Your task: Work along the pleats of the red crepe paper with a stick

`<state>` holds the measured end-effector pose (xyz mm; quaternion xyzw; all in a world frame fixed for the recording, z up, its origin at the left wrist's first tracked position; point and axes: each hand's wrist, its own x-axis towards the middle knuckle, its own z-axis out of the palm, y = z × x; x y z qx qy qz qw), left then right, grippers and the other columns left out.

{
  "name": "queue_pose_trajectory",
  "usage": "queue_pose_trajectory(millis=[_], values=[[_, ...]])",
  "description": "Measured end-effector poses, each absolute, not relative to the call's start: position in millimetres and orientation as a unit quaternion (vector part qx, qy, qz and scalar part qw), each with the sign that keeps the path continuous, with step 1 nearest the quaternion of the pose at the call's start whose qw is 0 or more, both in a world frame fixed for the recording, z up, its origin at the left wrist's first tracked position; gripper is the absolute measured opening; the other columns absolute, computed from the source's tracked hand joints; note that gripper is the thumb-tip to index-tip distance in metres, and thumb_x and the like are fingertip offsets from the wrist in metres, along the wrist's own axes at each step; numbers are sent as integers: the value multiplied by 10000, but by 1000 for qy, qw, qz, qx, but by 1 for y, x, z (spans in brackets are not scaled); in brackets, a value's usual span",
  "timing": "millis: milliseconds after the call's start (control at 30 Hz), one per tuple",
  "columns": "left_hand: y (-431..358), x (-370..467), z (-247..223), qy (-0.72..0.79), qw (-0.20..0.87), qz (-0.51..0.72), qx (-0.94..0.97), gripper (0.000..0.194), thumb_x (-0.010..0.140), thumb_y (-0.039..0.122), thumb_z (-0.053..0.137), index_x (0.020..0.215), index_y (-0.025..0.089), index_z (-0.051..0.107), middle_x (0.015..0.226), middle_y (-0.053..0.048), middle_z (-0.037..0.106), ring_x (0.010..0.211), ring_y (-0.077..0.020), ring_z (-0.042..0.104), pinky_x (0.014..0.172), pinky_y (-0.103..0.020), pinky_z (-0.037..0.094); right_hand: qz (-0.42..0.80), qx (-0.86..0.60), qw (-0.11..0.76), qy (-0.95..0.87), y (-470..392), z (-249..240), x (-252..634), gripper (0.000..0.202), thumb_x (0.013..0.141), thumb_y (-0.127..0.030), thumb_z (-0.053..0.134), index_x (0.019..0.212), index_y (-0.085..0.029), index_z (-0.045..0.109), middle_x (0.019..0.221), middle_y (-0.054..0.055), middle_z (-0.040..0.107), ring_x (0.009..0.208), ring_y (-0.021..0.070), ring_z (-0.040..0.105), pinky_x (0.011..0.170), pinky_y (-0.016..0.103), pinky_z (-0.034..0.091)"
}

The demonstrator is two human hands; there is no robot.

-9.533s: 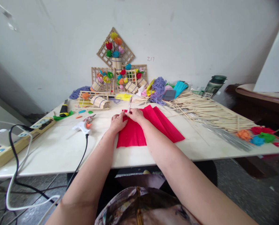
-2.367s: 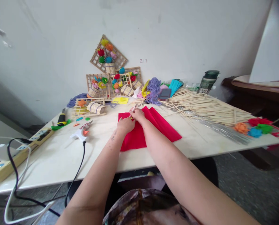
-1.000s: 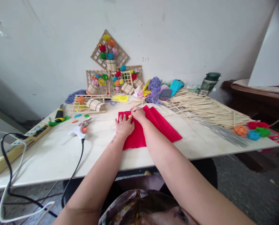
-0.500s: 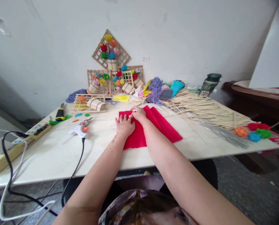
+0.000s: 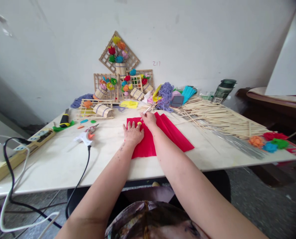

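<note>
A sheet of red crepe paper (image 5: 145, 146) lies on the table in front of me, with more folded red layers (image 5: 174, 134) at its right. My left hand (image 5: 133, 134) rests flat on the sheet, fingers spread. Beside its index finger sits a small yellow piece (image 5: 139, 123), partly covered by that finger. In my right hand (image 5: 149, 120) a slim white pen (image 5: 145, 113) is pinched, its upper end leaning up and to the right. The hand hovers at or just above the paper by the yellow piece; whether the tip touches is hidden.
A white glue gun (image 5: 84, 137), a yellow-black cutter (image 5: 64, 120) and a power strip (image 5: 33, 147) are at left. Stick lattices with paper flowers (image 5: 119, 59) stand against the wall. Purple yarn (image 5: 166, 94), wooden sticks (image 5: 217, 114), wires (image 5: 237, 144) and a bottle (image 5: 224, 90) are right.
My right hand has lifted slightly and moved a little right, away from the yellow piece, and the pen now stands more upright. My left hand stays flat on the paper.
</note>
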<state>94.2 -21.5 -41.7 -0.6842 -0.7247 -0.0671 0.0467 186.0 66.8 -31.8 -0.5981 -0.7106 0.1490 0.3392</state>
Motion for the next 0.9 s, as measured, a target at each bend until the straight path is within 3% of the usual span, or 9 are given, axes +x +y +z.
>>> queue_pose_trajectory(millis=[467, 633, 900], values=[[-23, 98, -39, -726, 49, -70, -683, 571, 823, 466, 239, 1312, 216, 397, 1396, -101, 350, 1317, -311, 176, 1039, -576, 43, 180, -546, 280, -769, 63, -32, 180, 287, 811, -352, 467, 993, -218, 645, 928, 35, 677, 915, 161, 598, 758, 217, 425], [-22, 98, -41, -728, 54, -73, -680, 554, 824, 457, 244, 1302, 234, 412, 1392, -94, 358, 1314, -311, 187, 1038, -573, 47, 158, -578, 295, -744, 66, -32, 181, 352, 843, -404, 416, 995, -178, 639, 936, 71, 672, 917, 183, 598, 766, 242, 428], [-22, 99, -41, -729, 56, -74, -679, 551, 820, 453, 256, 1299, 230, 414, 1391, -101, 358, 1310, -307, 198, 1036, -574, 50, 149, -562, 308, -753, 67, -33, 180, 282, 828, -310, 465, 1006, -179, 640, 934, 66, 673, 930, 167, 595, 795, 226, 415]])
